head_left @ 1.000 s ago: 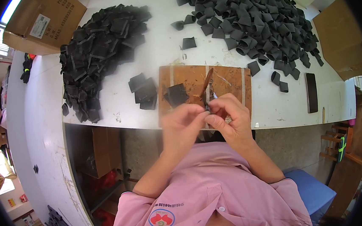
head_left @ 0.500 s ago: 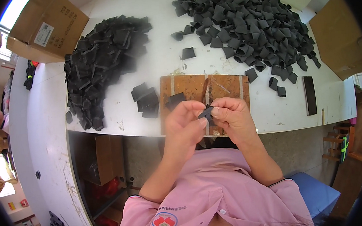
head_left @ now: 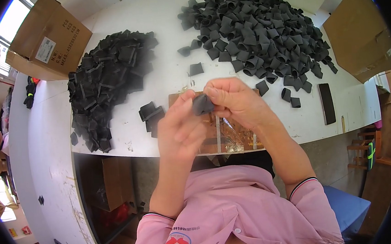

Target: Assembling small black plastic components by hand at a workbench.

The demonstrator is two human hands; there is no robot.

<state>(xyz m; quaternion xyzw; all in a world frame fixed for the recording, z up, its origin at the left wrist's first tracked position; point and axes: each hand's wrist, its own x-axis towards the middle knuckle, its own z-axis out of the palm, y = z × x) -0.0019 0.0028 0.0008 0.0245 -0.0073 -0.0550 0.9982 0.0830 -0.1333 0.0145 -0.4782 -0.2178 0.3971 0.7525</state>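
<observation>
A small dark grey fabric sleeve [head_left: 202, 104] is held up over the wooden board [head_left: 213, 141], a little above the tabletop. My right hand [head_left: 235, 103] pinches its right edge between thumb and fingers. At its left side is my left hand [head_left: 178, 130], fingers curled and slightly blurred, the fingertips against the piece. Both hands hide much of the board. Left of the board lie a few flat black pieces [head_left: 151, 116], partly behind my left hand. A single grey piece [head_left: 196, 69] lies beyond the board.
Flat black pieces form a heap [head_left: 105, 83] on the left. A larger heap of open grey sleeves [head_left: 262, 34] fills the far right. Cardboard boxes stand at the far left [head_left: 51, 39] and right [head_left: 358, 35]. A dark flat bar [head_left: 327, 104] lies near the right edge; a blue stool [head_left: 344, 206] stands below.
Both hands have risen away from me with the sleeve, which now shows more fully between them. My right hand has come across its top. The whole view has shifted slightly.
</observation>
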